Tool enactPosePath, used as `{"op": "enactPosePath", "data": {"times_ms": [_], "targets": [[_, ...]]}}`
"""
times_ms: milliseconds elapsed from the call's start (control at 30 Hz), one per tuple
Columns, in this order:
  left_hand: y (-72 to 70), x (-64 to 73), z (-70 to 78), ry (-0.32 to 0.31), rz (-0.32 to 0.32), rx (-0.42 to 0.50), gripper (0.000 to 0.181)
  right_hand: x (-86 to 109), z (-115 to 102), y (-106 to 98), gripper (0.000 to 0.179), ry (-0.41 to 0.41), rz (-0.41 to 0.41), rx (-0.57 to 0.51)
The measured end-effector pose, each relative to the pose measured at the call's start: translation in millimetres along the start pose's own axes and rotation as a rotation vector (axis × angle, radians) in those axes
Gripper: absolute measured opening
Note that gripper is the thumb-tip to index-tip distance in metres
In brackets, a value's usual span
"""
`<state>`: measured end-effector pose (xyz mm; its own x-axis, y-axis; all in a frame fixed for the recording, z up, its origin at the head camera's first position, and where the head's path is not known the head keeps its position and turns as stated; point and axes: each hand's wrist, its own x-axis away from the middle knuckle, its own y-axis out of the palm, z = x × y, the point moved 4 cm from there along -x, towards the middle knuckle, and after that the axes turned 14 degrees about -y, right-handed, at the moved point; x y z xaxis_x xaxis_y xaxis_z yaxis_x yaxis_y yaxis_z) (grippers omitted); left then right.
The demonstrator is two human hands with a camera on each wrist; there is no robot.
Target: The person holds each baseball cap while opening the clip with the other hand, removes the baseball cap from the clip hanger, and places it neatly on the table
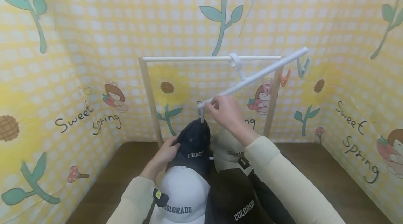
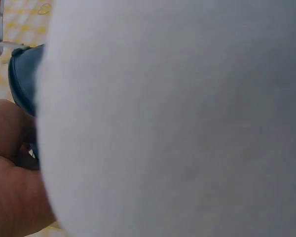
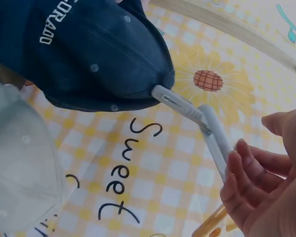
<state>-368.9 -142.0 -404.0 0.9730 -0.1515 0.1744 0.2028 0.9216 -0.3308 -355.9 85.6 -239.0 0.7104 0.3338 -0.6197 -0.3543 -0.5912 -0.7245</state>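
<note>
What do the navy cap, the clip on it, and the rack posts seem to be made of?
Navy cap: looks like woven cotton twill, matte, with stitched eyelets and embroidered lettering. Clip: seemingly moulded plastic, smooth pale white with a slight sheen, hanging from the white hanger bar. Rack posts: probably light unfinished wood, tan and matte; the grain is too faint to confirm.

Brown wooden table (image 1: 315, 168) with caps and a drying rack

At its near middle lie a white cap (image 1: 184, 196), a dark brown cap (image 1: 234, 199) and a cream cap (image 1: 228, 150); the wooden rack (image 1: 151, 101) stands at the far edge.
</note>
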Motion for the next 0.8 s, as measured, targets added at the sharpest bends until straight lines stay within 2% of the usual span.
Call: {"op": "enactPosePath", "data": {"times_ms": [133,200,367,500,567,700,800], "targets": [[-1.7,2.1,-1.1,0.052,0.012,0.009,0.038,-1.6,0,21,0.048,0.007,-0.069,0.043],[2.1,5.3,2.1,0.089,0.028,0.012,0.036,-2.8,3,33,0.047,0.027,-0.077,0.075],[15.2,19.9,11.0,0.145,0.03,0.014,0.035,-6.6,9,51,0.039,0.04,0.011,0.192],[22.2,28.1,15.8,0.171,0.035,0.001,0.038,-12.1,5,54,0.041,-0.014,0.075,0.308],[27.5,29.0,19.2,0.179,0.035,-0.015,0.04,-13.3,4,51,0.043,-0.032,0.082,0.358],[33.3,29.2,23.3,0.198,0.031,-0.061,0.041,-15.4,1,44,0.041,-0.08,0.076,0.357],[31.9,23.3,19.3,0.181,-0.009,-0.066,0.042,-18.6,-3,36,0.042,-0.107,0.096,0.302]]}}
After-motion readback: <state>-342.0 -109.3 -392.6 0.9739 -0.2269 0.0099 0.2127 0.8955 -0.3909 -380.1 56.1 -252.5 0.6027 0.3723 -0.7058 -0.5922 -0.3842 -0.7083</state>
